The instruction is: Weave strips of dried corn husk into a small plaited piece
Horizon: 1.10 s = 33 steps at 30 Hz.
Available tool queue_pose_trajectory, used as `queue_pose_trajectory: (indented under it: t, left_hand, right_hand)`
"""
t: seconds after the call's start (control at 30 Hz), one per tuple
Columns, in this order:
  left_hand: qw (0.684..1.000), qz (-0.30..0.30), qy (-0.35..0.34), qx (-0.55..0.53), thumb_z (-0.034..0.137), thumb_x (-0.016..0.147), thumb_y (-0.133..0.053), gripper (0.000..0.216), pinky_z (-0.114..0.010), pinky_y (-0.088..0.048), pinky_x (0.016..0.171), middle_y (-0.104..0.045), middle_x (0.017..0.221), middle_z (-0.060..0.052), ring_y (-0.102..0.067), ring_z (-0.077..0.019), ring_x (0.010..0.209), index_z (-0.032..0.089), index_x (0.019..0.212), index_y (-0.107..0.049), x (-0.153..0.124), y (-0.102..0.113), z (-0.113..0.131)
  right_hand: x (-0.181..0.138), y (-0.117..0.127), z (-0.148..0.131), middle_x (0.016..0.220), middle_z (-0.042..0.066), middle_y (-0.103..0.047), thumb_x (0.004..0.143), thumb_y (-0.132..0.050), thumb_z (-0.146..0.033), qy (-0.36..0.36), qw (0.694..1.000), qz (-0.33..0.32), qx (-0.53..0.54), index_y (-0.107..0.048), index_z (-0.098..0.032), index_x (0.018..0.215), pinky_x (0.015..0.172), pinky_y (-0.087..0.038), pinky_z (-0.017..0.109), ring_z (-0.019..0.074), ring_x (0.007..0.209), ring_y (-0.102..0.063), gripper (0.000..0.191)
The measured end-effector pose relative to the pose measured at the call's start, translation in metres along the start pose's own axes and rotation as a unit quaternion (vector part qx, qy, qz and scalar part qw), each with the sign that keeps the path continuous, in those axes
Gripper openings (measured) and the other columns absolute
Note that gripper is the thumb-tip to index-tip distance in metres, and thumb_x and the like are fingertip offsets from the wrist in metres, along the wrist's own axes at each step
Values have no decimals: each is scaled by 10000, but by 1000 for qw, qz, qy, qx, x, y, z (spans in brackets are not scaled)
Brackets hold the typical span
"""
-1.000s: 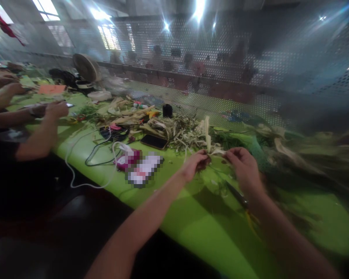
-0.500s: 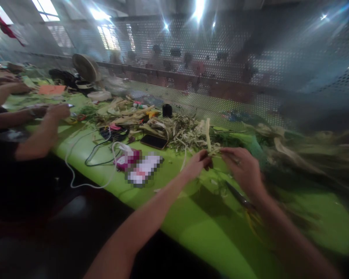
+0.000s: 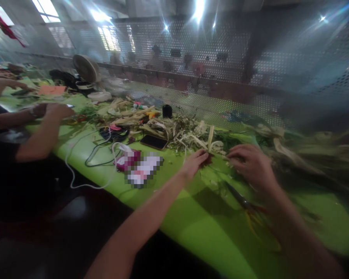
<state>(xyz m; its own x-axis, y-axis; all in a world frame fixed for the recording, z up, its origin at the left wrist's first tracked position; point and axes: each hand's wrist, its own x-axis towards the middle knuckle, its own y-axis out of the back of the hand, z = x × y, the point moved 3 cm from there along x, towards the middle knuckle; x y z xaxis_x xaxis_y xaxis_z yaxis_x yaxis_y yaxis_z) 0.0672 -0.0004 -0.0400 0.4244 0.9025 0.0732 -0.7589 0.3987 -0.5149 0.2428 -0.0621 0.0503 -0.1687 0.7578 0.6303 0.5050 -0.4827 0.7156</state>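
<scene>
My left hand rests low on the green table, its fingers pinched on a small dark reddish bundle tied to a pale dried husk strip that stands upright. My right hand lies just to the right, fingers curled and pressed together over thin green stems and husk bits; what it holds is hidden. A heap of dried husks and green leaves lies right behind both hands.
Scissors lie on the table under my right forearm. A dark phone, cables, a pink item and a black cup lie to the left. Another person's arms work at far left. A perforated metal screen stands behind.
Both hands have dropped lower onto the table, and the husk strip has tilted and shifted slightly right. My right hand has moved right and flattened over the stems.
</scene>
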Motion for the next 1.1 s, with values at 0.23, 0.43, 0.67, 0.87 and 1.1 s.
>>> queue_pose_trajectory:
  t: [0.23, 0.43, 0.67, 0.87, 1.1]
  left_hand:
    - [987, -38, -68, 139, 434, 817, -660, 292, -265, -414, 707, -636, 761, -33, -556, -120, 715, 147, 866, -639, -3, -1, -3]
    - [991, -60, -80, 93, 467, 767, -707, 352, -257, -400, 655, -608, 725, -19, -532, -107, 667, 137, 866, -635, -4, -6, -9]
    - [999, 15, -24, -14, 356, 706, -753, 275, -213, -384, 652, -599, 758, -7, -511, -83, 686, 134, 800, -620, -10, -9, -3]
    - [991, 16, 19, -130, 208, 688, -721, 185, -200, -413, 675, -633, 810, -23, -548, -87, 726, 132, 834, -636, -13, -15, 9]
    - [993, 25, 26, -110, 292, 716, -755, 226, -216, -416, 686, -639, 833, -35, -557, -94, 746, 132, 791, -614, -15, -14, 6]
  right_hand:
    - [-2, 0, -26, 1047, 64, -729, 848, -677, -328, 36, 999, 25, -6, -728, -264, 1046, 854, -455, 452, 283, 979, -627, 214]
    - [-13, -15, -43, 878, 41, -749, 876, -661, -252, 70, 994, 64, 47, -730, -227, 908, 710, -489, 339, 207, 797, -653, 81]
    - [-22, -33, -58, 902, 49, -773, 860, -646, -134, 210, 976, 52, -27, -733, -205, 963, 741, -475, 346, 204, 795, -681, 153]
    - [-21, -35, -51, 1044, 26, -765, 875, -620, -115, 225, 972, 23, -61, -696, -238, 1124, 851, -438, 372, 196, 912, -680, 288]
    - [-17, -33, -49, 1060, 7, -760, 871, -616, -122, 244, 968, -9, -62, -698, -279, 1112, 952, -390, 425, 201, 937, -675, 299]
